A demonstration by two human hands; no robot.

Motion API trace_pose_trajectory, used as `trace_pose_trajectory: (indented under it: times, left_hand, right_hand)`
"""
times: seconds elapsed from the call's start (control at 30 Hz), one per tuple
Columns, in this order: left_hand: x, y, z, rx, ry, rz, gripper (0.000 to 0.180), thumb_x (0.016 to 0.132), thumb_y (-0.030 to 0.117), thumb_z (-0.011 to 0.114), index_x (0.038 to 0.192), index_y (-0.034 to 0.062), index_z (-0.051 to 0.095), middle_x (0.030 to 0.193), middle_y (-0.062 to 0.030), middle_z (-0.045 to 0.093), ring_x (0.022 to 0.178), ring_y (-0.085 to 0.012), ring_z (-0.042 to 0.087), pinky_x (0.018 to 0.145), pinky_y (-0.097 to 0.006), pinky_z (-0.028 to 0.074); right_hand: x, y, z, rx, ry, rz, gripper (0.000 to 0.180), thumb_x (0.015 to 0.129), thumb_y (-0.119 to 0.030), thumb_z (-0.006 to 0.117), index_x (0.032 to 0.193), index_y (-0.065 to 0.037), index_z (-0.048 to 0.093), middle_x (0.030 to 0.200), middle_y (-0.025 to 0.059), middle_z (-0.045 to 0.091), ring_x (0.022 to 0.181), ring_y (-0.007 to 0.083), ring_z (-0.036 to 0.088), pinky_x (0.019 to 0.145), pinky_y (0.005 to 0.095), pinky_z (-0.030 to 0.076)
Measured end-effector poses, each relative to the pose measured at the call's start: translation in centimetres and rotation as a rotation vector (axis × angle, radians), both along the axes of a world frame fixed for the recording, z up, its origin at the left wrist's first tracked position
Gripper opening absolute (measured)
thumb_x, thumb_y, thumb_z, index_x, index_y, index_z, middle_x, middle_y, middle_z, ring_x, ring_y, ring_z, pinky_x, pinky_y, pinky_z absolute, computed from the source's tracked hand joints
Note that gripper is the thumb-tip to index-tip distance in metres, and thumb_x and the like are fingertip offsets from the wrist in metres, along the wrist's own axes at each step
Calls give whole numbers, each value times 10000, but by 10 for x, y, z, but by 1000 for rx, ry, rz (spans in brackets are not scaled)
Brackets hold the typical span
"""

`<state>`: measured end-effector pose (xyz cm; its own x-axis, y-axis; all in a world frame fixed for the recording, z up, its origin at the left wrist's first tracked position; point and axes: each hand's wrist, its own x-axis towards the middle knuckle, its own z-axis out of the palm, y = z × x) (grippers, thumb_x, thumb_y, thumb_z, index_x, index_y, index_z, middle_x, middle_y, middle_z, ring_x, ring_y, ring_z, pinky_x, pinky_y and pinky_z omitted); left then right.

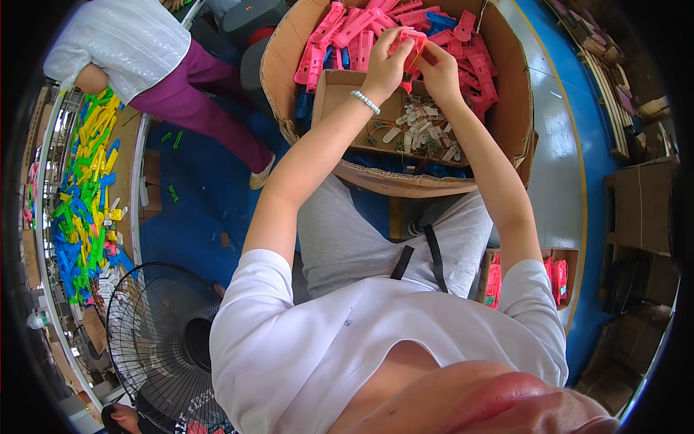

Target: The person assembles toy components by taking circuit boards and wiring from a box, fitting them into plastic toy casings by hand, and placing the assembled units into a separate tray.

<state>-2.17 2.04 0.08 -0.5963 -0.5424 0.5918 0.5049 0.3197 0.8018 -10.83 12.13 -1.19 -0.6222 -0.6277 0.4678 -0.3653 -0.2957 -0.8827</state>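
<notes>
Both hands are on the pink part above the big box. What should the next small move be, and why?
Probably tuck the thin orange-yellow wire into the pink molded plastic piece: the left hand grips the piece, the right hand's fingertips are at its side, and the wire appears to hang outside.

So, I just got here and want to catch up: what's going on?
A person's left hand holds a pink plastic part, the right hand close against it, above a big cardboard box of similar parts. Small white pieces lie in a smaller box inside. To the left, another person stands beside a table heaped with colourful parts.
</notes>
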Motion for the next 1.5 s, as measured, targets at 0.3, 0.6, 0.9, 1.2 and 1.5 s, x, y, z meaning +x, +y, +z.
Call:
trace_pose_trajectory:
  times: [0.3, 0.6, 0.9, 1.2, 1.5]
  left_hand:
    - [5, 9, 9, 61, 100, 57, 223, 925, 116, 592, 1077, -32, 660, 1081, -119, 704, 988, -168, 662, 889, -297, 511]
    - [17, 8, 15, 68, 154, 117, 196, 910, 39, 579, 1063, -59, 652, 1047, -113, 708, 922, -142, 669, 834, -275, 538]
    - [13, -4, -4, -174, -237, 162, 481, 1016, 368, 493, 1364, 37, 499, 1214, -164, 635, 1156, -285, 588, 966, -341, 459]
    - [-14, -22, -47, -121, -443, -37, 560, 1026, 358, 470, 1416, -41, 419, 1415, -182, 495, 1323, -253, 451, 1085, -331, 342]
    - [2, -12, -29, -95, -572, -128, 406, 1024, 345, 476, 1211, -7, 555, 1103, -121, 635, 1040, -199, 590, 895, -318, 453]
  right_hand:
    - [16, 2, 15, -3, 185, -70, 378, 830, -22, 664, 1207, -25, 628, 1126, 130, 678, 841, 179, 675, 725, 290, 527]
    - [33, -2, 17, 72, 141, -45, 365, 828, -31, 656, 1192, -22, 631, 975, 154, 693, 767, 217, 664, 650, 307, 513]
    - [26, -8, 13, 168, 101, -90, 199, 842, 64, 545, 1022, 16, 615, 876, 140, 653, 808, 237, 615, 710, 339, 489]
    - [-15, -14, -5, -16, -320, 34, 268, 908, 40, 508, 1135, -3, 644, 969, 60, 681, 816, 152, 613, 699, 276, 494]
    - [-33, 1, -28, 119, -347, 67, 213, 938, -34, 595, 1145, -25, 643, 964, 45, 692, 765, 120, 622, 642, 252, 491]
